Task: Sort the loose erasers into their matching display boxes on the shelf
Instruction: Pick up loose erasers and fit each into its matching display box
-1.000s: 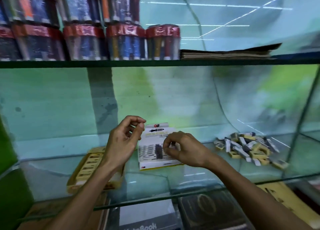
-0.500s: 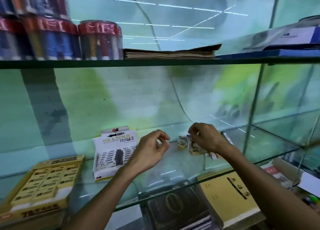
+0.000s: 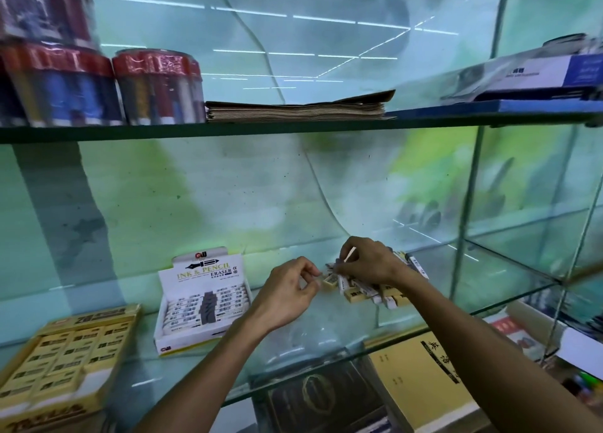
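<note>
A yellow box (image 3: 62, 347) and a white box (image 3: 202, 299) are stood on the glass shelf (image 3: 326, 341). A small eraser (image 3: 330, 280) is pinched by the left hand (image 3: 288, 294). One eraser of the eraser pile (image 3: 375, 289) is gripped by the right hand (image 3: 367, 263).

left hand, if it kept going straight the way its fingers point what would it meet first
Probably the small yellow eraser right at the left hand fingertips, at the near edge of the loose eraser pile. Whether they already touch it is unclear.
</note>
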### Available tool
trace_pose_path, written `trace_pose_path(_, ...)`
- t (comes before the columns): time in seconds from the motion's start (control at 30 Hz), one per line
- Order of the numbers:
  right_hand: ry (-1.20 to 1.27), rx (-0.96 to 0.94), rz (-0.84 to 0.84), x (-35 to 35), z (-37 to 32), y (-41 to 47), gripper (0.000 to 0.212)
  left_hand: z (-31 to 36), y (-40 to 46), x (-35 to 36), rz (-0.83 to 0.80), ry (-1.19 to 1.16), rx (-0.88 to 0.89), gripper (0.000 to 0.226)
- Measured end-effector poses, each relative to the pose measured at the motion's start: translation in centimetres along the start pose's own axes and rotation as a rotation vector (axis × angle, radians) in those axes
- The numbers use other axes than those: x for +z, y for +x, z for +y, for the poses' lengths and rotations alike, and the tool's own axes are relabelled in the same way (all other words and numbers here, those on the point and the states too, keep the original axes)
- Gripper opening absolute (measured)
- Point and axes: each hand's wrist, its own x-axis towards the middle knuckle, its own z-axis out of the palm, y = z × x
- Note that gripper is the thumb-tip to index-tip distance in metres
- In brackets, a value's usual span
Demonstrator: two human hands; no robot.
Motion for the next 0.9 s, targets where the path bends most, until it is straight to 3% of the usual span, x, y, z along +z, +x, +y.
trace_pose_path(0.23, 0.641, -0.045, 0.021, -0.6, -1.5, -1.4, 0.023, -0.1, -0.4, -1.4, 0.049, -0.146, -0.104, 0.014)
trace_pose_path(0.43, 0.945, -0.149, -0.053, 0.1, -3.9, -2.6, 0.021, 0.1, -0.7, -3.0, 0.059, -0.312, -0.167, 0.014)
trace_pose_path(0.53, 0.989, -0.200, -0.072, 0.4, -4.8, -3.1, 0.019, 0.0, -1.2, -3.8, 0.096, -0.535, -0.204, 0.010)
trace_pose_path(0.63, 0.886, -0.282, -0.091, 0.4, -5.4, -3.7, 0.029, -0.6, -1.8, -4.9, 0.108, -0.681, -0.242, 0.011)
trace_pose_path(0.73, 0.790, -0.345, -0.101, 0.8, -6.3, -4.0, 0.032, -1.4, -2.4, -6.2, 0.117, -0.671, -0.235, 0.011)
trace_pose_path(0.9, 0.805, -0.352, -0.073, 1.8, -8.0, -3.9, 0.018, -2.4, -3.7, -7.9, 0.169, -0.478, -0.193, 0.008)
